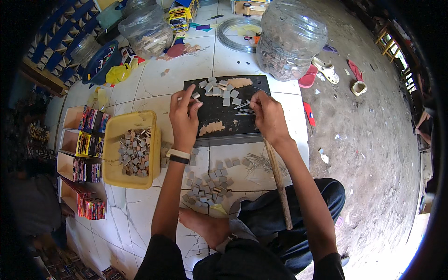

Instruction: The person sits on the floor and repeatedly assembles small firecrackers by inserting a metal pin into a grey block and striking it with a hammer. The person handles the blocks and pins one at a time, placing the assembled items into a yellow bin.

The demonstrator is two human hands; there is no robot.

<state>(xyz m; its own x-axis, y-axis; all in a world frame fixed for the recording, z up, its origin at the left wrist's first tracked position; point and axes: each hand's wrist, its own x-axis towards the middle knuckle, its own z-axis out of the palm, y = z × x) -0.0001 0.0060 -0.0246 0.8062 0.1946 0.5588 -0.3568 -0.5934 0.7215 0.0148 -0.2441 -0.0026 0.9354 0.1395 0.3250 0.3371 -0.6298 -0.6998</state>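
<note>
Here, the left hand (185, 114) pinched a small grey square (196, 95) over the black board (224, 119); the right hand (268, 114) gripped a stick (280, 186), long axis toward the person.

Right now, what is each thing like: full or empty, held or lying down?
Left hand: fingers pinching a small grey square at the black board's edge.
Right hand: holding thin sticks over the black board.
Yellow tray: partly filled with small squares.
Big clear jug: upright, bottom part filled with small pieces.
Wooden stick: lying across the lap.
</note>
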